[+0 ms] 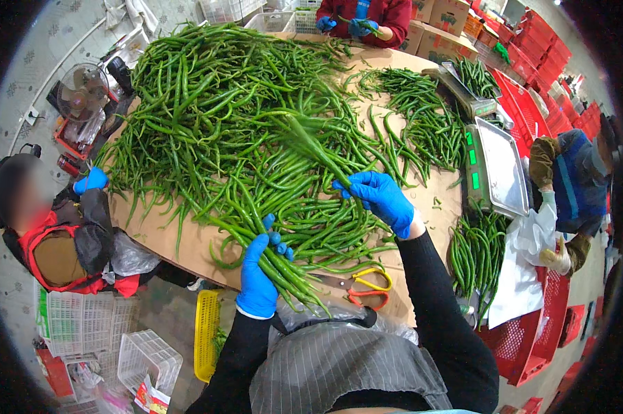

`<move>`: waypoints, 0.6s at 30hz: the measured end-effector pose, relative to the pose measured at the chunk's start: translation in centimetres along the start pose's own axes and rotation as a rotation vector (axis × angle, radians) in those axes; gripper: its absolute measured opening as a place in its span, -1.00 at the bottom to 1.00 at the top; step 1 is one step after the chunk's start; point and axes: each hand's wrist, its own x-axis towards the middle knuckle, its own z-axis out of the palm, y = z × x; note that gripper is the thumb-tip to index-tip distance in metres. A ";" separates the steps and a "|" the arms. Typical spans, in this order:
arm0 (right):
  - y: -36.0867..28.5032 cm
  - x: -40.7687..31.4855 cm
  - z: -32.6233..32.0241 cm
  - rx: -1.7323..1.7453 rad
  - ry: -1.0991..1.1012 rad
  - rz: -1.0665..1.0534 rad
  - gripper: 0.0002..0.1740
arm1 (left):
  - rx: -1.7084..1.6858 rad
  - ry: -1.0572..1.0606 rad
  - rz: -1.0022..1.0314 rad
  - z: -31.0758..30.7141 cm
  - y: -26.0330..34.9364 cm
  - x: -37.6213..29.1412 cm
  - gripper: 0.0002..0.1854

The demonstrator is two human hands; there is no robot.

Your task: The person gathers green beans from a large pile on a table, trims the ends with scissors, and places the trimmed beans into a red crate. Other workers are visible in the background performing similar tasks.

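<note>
My left hand [259, 269], in a blue glove, grips a bunch of long green chili peppers [246, 220] near the table's front edge. To its right and further up, my right hand [376, 199], also gloved in blue, pinches the ends of a few more long peppers [319, 150], which point up and left and are partly blurred. A large heap of green peppers [202, 103] covers the left and middle of the cardboard-topped table [161, 235]. Scissors with one yellow and one red-orange handle loop [368, 287] lie just in front of me, between my forearms.
Digital scales [500, 165] stand at the right edge, beside sorted peppers [435, 124] and another pile [477, 248]. Co-workers are at the left [57, 233], far side [368, 20] and right [575, 181]. A yellow basket [205, 336], white crates [148, 362] and red crates [523, 341] surround the table.
</note>
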 end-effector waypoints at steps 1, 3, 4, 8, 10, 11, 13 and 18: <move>0.0 0.1 0.2 0.034 -0.027 -0.003 -0.61 | 0.013 -0.004 0.001 -0.1 0.1 -0.1 -0.50; -0.8 0.3 0.8 0.104 -0.057 -0.039 -0.59 | 0.002 0.020 -0.020 -0.4 0.5 -0.1 -0.50; -1.2 0.5 1.0 0.124 -0.068 -0.016 -0.59 | -0.004 0.033 -0.038 -0.6 0.4 -0.2 -0.50; -2.1 0.6 1.2 0.217 -0.078 -0.005 -0.63 | -0.010 0.004 -0.084 -0.5 0.2 -0.3 -0.49; -2.4 0.5 1.5 0.153 -0.048 -0.086 -0.73 | -0.008 -0.026 -0.105 -0.5 0.2 -0.2 -0.50; -2.2 0.3 2.3 0.077 0.002 -0.168 -0.76 | -0.006 -0.041 -0.116 -0.5 0.2 -0.1 -0.50; -2.6 -0.3 3.3 -0.267 0.077 -0.405 -0.71 | 0.019 -0.066 -0.144 -0.7 0.1 0.2 -0.50; -1.6 -0.3 6.9 -1.112 0.025 -0.959 -0.55 | 0.143 0.071 -0.153 1.8 -1.4 -0.2 -0.51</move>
